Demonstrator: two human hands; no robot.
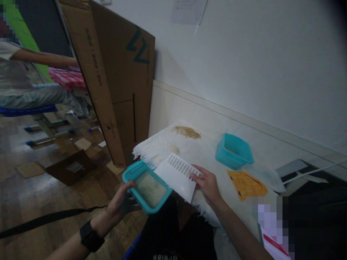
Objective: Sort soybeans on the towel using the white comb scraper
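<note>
My left hand point(123, 202) grips a teal plastic container point(148, 211) by its left rim, off the table's front edge. White rice point(151, 188) lies inside it. In my right hand point(207, 184) is a white slotted plastic sheet point(176, 177), tilted, its left edge beside the container's rim; whether they touch I cannot tell. Past the sheet, a small pale heap point(174, 148) sits on the white cloth point(155, 147). Farther back lies a spread of tan grains point(187, 131). A second teal container point(234, 157) stands to the right with some tan material inside.
A yellow cloth or pouch point(248, 185) and a clear plastic bag point(267, 177) lie at the right, near a dark bag point(311, 202). A tall cardboard box point(121, 79) stands left of the table. Beyond it sits another person point(18, 72). Cardboard pieces point(69, 168) litter the floor.
</note>
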